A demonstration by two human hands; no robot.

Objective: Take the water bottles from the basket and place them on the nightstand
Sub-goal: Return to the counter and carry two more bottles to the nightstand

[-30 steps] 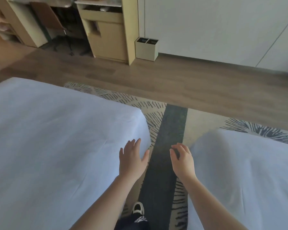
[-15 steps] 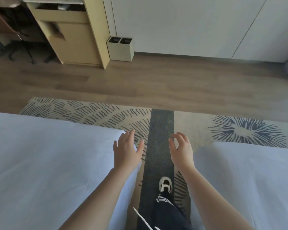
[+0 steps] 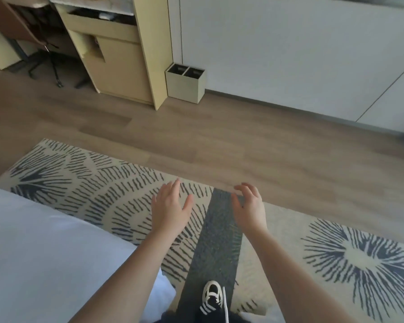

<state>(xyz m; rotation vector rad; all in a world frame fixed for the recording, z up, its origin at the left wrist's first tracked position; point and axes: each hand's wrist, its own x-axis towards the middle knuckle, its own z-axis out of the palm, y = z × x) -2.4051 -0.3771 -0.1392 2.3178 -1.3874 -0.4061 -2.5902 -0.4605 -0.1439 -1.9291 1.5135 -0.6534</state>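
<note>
No water bottle, basket or nightstand shows in the head view. My left hand (image 3: pixel 169 207) is held out in front of me over the patterned rug, fingers straight and spread, holding nothing. My right hand (image 3: pixel 248 207) hovers beside it over the rug's dark stripe, fingers loosely curled, also holding nothing. Both forearms reach in from the bottom of the frame.
A white bed (image 3: pixel 51 264) fills the lower left. The patterned rug (image 3: pixel 336 250) lies on a wooden floor (image 3: pixel 219 141). A beige cabinet (image 3: pixel 117 54) and a two-part bin (image 3: pixel 186 82) stand by the white wall; a chair (image 3: pixel 28 31) is at far left. My shoe (image 3: pixel 211 294) steps on the stripe.
I have walked forward out from between the two beds. The right bed has left the view, the left bed has slid back, and the cabinet and bin are closer. Both hands stay empty.
</note>
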